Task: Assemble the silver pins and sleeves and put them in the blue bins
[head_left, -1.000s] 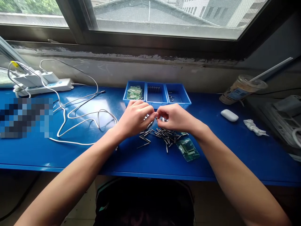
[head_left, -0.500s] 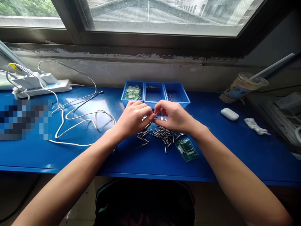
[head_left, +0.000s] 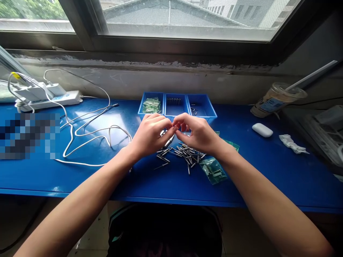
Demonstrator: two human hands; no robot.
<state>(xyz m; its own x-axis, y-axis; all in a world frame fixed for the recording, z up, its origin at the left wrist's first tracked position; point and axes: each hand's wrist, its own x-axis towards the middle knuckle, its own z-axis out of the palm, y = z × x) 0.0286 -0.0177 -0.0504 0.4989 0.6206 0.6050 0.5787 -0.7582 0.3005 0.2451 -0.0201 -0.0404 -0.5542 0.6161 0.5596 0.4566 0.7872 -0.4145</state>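
Note:
My left hand [head_left: 154, 132] and my right hand [head_left: 194, 130] meet fingertip to fingertip above the blue table. Each is closed in a pinch, and whatever lies between the fingers is too small and too covered to make out. Just below them a loose pile of thin metal pins [head_left: 187, 154] spreads over the table, with a few more [head_left: 162, 157] to its left. A small green-tinted clear bag [head_left: 213, 170] with metal parts inside lies by my right wrist. Beyond my hands stands a blue three-compartment tray [head_left: 175, 116].
Green-tinted packets [head_left: 151, 105] fill the tray's left compartment; small metal cylinders [head_left: 173, 100] line the middle one. White cables [head_left: 88, 132] and a power strip [head_left: 50, 100] occupy the left. On the right are a drink cup [head_left: 276, 100], a white case [head_left: 262, 130] and a crumpled tissue [head_left: 292, 143].
My right hand has shifted slightly left, and its fingertips press closer against those of my left hand. More green bag shows behind my right wrist. The pile looks unchanged.

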